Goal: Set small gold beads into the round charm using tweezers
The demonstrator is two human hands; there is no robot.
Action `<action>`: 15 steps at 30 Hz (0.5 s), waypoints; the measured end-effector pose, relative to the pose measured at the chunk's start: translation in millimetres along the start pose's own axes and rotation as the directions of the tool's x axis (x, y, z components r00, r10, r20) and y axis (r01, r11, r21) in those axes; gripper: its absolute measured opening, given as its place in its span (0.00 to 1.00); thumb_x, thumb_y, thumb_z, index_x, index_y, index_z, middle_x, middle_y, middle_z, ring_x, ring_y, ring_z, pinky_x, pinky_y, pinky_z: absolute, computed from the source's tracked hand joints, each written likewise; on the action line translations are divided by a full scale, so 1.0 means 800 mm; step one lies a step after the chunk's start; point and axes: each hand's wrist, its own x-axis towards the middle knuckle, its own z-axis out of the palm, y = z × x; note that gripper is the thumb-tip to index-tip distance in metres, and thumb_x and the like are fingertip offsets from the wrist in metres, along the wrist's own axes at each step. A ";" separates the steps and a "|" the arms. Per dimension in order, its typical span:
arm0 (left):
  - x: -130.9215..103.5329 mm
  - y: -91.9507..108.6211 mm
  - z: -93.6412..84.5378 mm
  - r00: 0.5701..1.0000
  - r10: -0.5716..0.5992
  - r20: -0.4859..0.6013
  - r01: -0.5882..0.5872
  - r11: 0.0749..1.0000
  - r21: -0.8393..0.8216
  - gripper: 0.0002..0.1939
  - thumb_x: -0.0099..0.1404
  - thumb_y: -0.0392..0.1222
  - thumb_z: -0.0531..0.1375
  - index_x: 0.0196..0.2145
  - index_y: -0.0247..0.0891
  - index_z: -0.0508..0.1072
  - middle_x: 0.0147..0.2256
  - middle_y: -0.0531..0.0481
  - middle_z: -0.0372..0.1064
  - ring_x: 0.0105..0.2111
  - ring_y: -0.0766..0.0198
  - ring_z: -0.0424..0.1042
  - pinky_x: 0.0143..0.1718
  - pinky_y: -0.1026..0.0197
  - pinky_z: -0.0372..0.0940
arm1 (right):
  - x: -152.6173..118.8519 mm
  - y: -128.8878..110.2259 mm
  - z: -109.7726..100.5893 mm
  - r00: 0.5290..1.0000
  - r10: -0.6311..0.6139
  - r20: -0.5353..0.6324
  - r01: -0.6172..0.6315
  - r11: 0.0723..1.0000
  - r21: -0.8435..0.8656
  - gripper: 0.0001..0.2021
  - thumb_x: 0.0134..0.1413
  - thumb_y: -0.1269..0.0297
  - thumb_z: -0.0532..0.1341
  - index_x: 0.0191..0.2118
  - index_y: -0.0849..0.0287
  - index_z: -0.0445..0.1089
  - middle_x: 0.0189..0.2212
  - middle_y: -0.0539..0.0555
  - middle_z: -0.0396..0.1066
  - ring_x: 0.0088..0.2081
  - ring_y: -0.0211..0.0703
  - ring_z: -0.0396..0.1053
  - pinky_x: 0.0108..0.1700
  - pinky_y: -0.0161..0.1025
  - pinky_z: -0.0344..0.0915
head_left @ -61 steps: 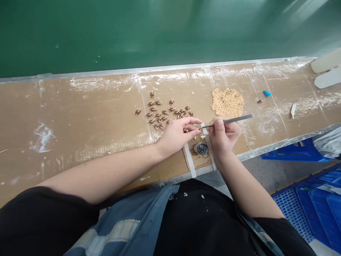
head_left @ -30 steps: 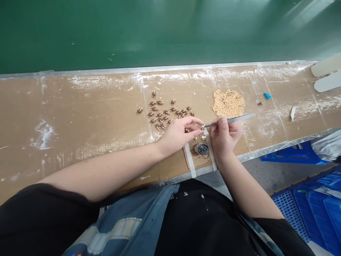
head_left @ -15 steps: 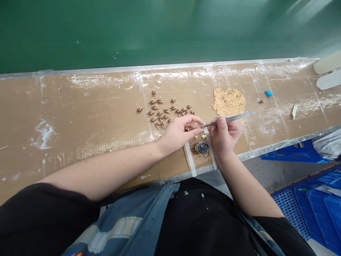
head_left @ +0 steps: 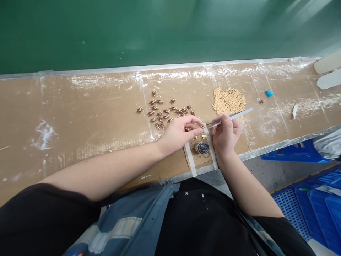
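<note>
My right hand [head_left: 227, 134] is closed around metal tweezers [head_left: 241, 113], their tips pointing left toward the fingertips of my left hand. My left hand [head_left: 181, 132] pinches a small brown-and-tan piece [head_left: 203, 127] between thumb and fingers; its details are too small to make out. Below the fingers stands a small round jar [head_left: 203, 148] with something dark and glossy at its top. Pale yellowish bits [head_left: 204, 136] lie just above the jar. Several dark brown pieces with tan beads [head_left: 160, 113] are spread beyond my left hand.
A heap of small tan beads [head_left: 229, 100] lies beyond my right hand. Farther right are a blue cap-like piece [head_left: 269, 93] and a pale strip [head_left: 294, 111]. Cardboard [head_left: 93, 117] covers the bench, with a green panel [head_left: 160, 32] behind. Blue crates [head_left: 317, 206] stand at lower right.
The tweezers' tips have drawn back slightly to the right from the held piece, and their rear end has tilted up. My left hand has stayed in place.
</note>
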 end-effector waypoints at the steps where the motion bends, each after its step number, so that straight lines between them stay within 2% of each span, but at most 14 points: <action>1: 0.000 0.000 0.000 1.000 -0.004 0.002 0.004 1.000 0.001 0.07 0.69 0.41 0.71 0.44 0.39 0.81 0.37 0.49 0.86 0.41 0.61 0.84 0.51 0.55 0.75 | 0.001 0.000 0.000 1.000 -0.011 -0.004 0.010 1.000 -0.012 0.21 0.66 0.42 0.68 0.30 0.53 0.74 0.19 0.45 0.63 0.17 0.33 0.57 0.19 0.37 0.49; 3: 0.000 0.001 0.000 1.000 -0.014 0.000 0.014 1.000 0.003 0.08 0.69 0.41 0.71 0.44 0.39 0.81 0.37 0.49 0.86 0.41 0.60 0.85 0.52 0.54 0.75 | 0.003 -0.001 0.002 0.996 -0.086 -0.016 0.085 0.995 -0.056 0.22 0.67 0.43 0.66 0.28 0.53 0.72 0.20 0.46 0.64 0.20 0.35 0.59 0.22 0.38 0.54; 5: 0.000 0.000 0.000 0.999 -0.031 -0.020 0.031 1.000 0.001 0.11 0.68 0.42 0.72 0.46 0.40 0.79 0.36 0.50 0.85 0.41 0.60 0.84 0.52 0.53 0.74 | 0.005 -0.005 0.005 0.981 -0.191 -0.025 0.188 0.978 -0.092 0.23 0.69 0.44 0.63 0.26 0.52 0.68 0.22 0.48 0.65 0.25 0.39 0.65 0.29 0.40 0.64; 7: 0.000 -0.001 -0.001 0.997 -0.062 -0.052 0.061 0.998 -0.021 0.14 0.67 0.44 0.73 0.47 0.41 0.77 0.35 0.51 0.85 0.37 0.61 0.82 0.48 0.54 0.73 | 0.005 -0.010 0.006 0.969 -0.245 -0.019 0.243 0.966 -0.093 0.22 0.70 0.45 0.62 0.26 0.51 0.64 0.25 0.50 0.69 0.30 0.43 0.71 0.35 0.44 0.70; 11: 0.003 -0.003 0.000 0.992 -0.107 -0.065 0.097 0.985 -0.141 0.17 0.67 0.46 0.73 0.47 0.42 0.72 0.33 0.53 0.83 0.32 0.64 0.78 0.38 0.57 0.69 | -0.002 -0.017 0.005 0.970 -0.231 0.072 0.235 0.970 -0.059 0.18 0.70 0.49 0.62 0.29 0.51 0.65 0.34 0.53 0.81 0.28 0.42 0.74 0.34 0.45 0.73; 15: 0.004 -0.005 0.000 0.994 -0.097 -0.059 0.084 0.977 -0.193 0.17 0.67 0.46 0.73 0.46 0.42 0.71 0.30 0.54 0.81 0.33 0.64 0.79 0.37 0.58 0.68 | -0.007 -0.018 0.003 0.958 -0.249 0.144 0.259 0.964 -0.054 0.17 0.69 0.50 0.63 0.30 0.51 0.68 0.37 0.53 0.85 0.29 0.43 0.77 0.36 0.47 0.75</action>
